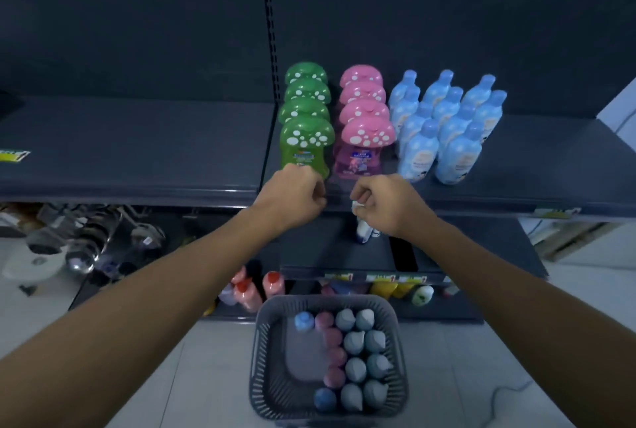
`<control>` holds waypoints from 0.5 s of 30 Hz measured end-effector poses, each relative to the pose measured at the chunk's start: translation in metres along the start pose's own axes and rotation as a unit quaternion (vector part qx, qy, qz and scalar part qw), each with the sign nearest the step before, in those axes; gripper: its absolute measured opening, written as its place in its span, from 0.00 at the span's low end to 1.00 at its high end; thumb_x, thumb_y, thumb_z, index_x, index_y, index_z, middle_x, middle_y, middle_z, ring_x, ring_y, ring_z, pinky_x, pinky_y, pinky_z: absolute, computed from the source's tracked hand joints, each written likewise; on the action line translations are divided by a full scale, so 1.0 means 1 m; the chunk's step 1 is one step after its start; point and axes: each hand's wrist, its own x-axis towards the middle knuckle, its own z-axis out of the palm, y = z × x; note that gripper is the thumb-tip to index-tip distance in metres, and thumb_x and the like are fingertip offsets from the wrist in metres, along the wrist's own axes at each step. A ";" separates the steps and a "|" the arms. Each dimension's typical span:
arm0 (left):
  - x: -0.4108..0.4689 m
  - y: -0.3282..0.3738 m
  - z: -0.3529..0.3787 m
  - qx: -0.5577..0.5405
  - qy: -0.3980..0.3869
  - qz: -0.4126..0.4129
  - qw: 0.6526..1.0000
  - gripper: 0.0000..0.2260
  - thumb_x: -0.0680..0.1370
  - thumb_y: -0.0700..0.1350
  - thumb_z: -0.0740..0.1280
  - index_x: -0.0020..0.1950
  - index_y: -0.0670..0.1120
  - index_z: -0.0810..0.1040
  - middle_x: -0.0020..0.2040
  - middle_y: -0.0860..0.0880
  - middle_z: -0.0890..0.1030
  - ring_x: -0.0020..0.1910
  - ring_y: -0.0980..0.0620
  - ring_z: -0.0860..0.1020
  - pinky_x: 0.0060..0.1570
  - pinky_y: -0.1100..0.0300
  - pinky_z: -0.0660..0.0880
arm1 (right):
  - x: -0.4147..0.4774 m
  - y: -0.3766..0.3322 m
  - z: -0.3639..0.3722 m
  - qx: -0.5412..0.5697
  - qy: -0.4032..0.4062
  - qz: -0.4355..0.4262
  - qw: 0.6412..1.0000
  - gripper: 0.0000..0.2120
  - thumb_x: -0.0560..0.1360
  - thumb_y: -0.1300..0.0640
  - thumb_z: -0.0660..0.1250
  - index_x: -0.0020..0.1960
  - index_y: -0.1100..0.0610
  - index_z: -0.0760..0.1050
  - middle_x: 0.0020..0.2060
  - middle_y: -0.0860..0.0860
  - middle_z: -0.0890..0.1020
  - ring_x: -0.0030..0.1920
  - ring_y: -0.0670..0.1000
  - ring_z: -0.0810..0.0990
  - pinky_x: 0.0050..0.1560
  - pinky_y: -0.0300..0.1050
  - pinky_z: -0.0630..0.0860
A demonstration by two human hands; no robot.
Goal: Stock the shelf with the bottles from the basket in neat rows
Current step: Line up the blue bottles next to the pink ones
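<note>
On the dark shelf (516,166) stand a row of green mushroom-cap bottles (306,138), a row of pink ones (366,138) and several light blue bottles (451,125). My left hand (292,195) hovers at the shelf's front edge just below the front green bottle, fingers curled with nothing seen in them. My right hand (385,204) is at the edge below the pink row and pinches the top of a small white bottle (361,231) that hangs under it. The grey basket (261,352) on the floor holds grey, pink and blue capped bottles.
The shelf's left section (130,145) is bare apart from a yellow tag. Lower shelves carry red-capped bottles (272,281), yellow and white items (421,293), and metal kitchenware (86,238) at the left. White floor tiles surround the basket.
</note>
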 end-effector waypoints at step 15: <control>-0.032 -0.081 0.207 0.002 -0.186 -0.072 0.980 0.10 0.74 0.44 0.65 0.51 0.52 0.84 0.51 0.44 0.83 0.51 0.40 0.82 0.53 0.48 0.81 | -0.061 0.058 0.201 0.039 -0.171 0.086 0.981 0.09 0.71 0.56 0.68 0.50 0.49 0.81 0.45 0.46 0.85 0.50 0.52 0.83 0.49 0.48 0.79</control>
